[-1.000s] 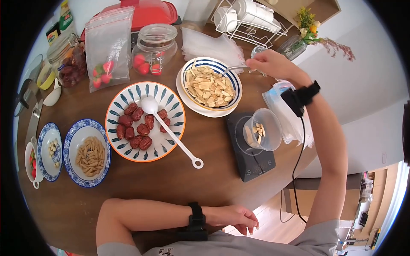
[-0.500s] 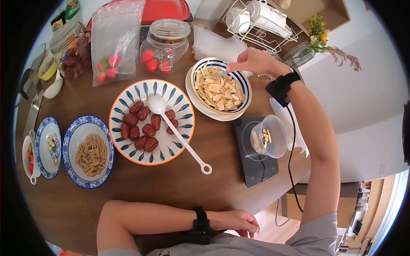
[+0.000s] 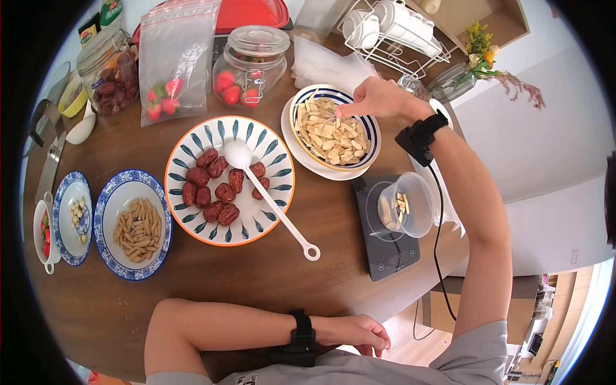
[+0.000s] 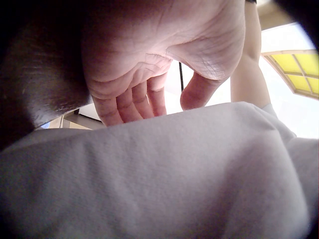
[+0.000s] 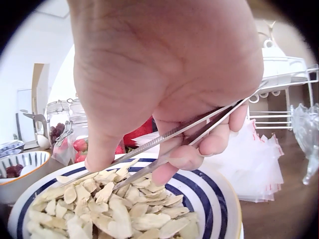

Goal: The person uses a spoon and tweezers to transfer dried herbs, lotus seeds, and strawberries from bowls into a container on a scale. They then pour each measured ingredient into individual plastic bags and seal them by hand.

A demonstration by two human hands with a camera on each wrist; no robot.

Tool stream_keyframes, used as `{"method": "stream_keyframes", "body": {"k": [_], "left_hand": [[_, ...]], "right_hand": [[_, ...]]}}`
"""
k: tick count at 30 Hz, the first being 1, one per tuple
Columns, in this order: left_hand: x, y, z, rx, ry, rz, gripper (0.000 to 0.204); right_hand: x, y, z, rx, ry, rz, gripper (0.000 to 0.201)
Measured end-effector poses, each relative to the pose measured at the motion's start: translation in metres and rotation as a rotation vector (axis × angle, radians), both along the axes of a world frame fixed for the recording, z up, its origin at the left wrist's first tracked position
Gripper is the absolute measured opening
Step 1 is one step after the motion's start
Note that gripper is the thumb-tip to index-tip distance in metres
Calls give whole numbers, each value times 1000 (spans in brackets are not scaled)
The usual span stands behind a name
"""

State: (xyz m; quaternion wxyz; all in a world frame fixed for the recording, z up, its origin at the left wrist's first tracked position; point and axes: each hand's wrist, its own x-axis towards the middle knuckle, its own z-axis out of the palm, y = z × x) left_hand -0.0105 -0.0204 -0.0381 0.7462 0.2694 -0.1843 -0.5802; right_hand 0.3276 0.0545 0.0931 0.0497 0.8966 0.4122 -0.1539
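My right hand [image 3: 385, 99] holds metal tweezers over a blue-striped bowl [image 3: 369, 131] of pale dried slices [image 3: 330, 135]. In the right wrist view the tweezers [image 5: 174, 134] lie between thumb and fingers, their tips down among the slices [image 5: 119, 214]. A clear plastic cup [image 3: 417, 208] holding a few slices stands on a black scale [image 3: 385, 256], nearer to me than the bowl. My left hand [image 3: 356, 332] hangs loosely curled by the table's front edge with nothing in it; in the left wrist view the hand [image 4: 164, 55] is above the grey shirt.
Left of the striped bowl, a large plate [image 3: 183, 215] holds red dates and a white spoon [image 3: 276, 208]. Smaller bowls [image 3: 109, 256] stand at the left. Behind are a glass jar [image 3: 250, 70], a zip bag [image 3: 173, 64], a cup rack [image 3: 398, 38] and a flower vase [image 3: 452, 80].
My right hand has moved leftward and lower over the striped bowl, with the tweezer tips now among the slices. The head view has shifted slightly. The left hand stays where it was.
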Motion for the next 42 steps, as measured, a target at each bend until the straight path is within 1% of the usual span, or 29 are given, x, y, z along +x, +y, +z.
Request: {"method": "stream_keyframes", "body": {"k": [10, 12, 15, 28, 33, 37, 39, 42], "left_hand": [[0, 0, 0, -11, -8, 5, 33], [0, 0, -2, -14, -6, 2, 33], [1, 0, -2, -19, -13, 4, 33], [1, 1, -2, -11, -15, -1, 33], [1, 1, -2, -13, -13, 3, 34], [1, 1, -1, -7, -16, -2, 35], [1, 0, -2, -6, -18, -3, 35], [1, 0, -3, -6, -16, -7, 36]], "right_hand": [[0, -1, -8, -47, 28, -27, 71], [3, -5, -14, 17, 84, -22, 70], [7, -7, -19, 35, 126, -34, 68], [6, -12, -18, 41, 150, -65, 66], [9, -15, -20, 87, 233, -125, 56], [14, -18, -24, 131, 283, -148, 52], [20, -21, -27, 156, 292, -109, 73], [15, -21, -20, 185, 309, -127, 70]]}}
